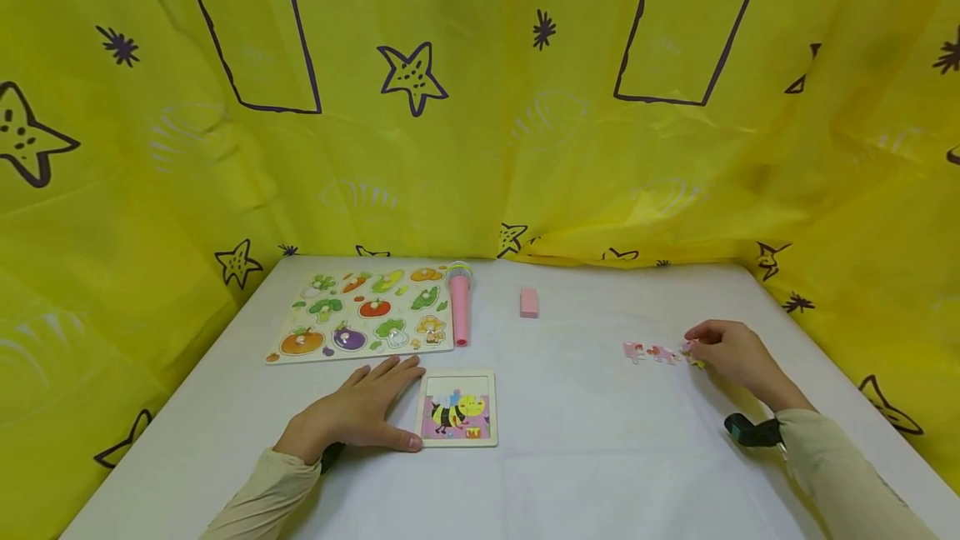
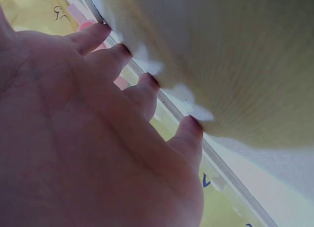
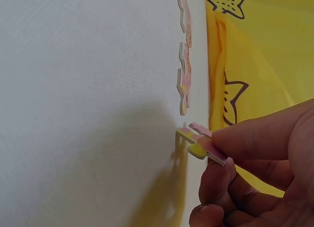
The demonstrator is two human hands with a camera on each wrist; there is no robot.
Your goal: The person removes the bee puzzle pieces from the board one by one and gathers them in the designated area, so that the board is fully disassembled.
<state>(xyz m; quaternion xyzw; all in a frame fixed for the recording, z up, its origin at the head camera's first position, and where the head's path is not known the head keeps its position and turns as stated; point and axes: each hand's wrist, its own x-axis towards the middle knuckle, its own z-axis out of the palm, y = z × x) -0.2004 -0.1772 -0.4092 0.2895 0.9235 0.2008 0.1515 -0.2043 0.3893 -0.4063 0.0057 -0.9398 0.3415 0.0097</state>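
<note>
My right hand (image 1: 738, 357) pinches a pink and yellow jigsaw piece (image 3: 201, 141) between thumb and fingers, held tilted just off the table in the right wrist view. Beside it, several loose pink jigsaw pieces (image 1: 633, 351) lie in a row on the white table. My left hand (image 1: 356, 415) rests spread at the left side of a small wooden-framed bee puzzle (image 1: 492, 408). Its thumb tip is at the frame's lower left corner, and the index fingertip is near the upper left one. The bee picture fills the lower part of the frame; the top strip is bare. In the left wrist view the left palm hides much.
A vegetable peg puzzle board (image 1: 285, 348) lies at the back left, past the left hand. Against its right edge is a pink toy microphone (image 1: 461, 311). A pink block (image 1: 529, 303) sits at the back middle. Yellow patterned cloth (image 1: 480, 148) encloses the table.
</note>
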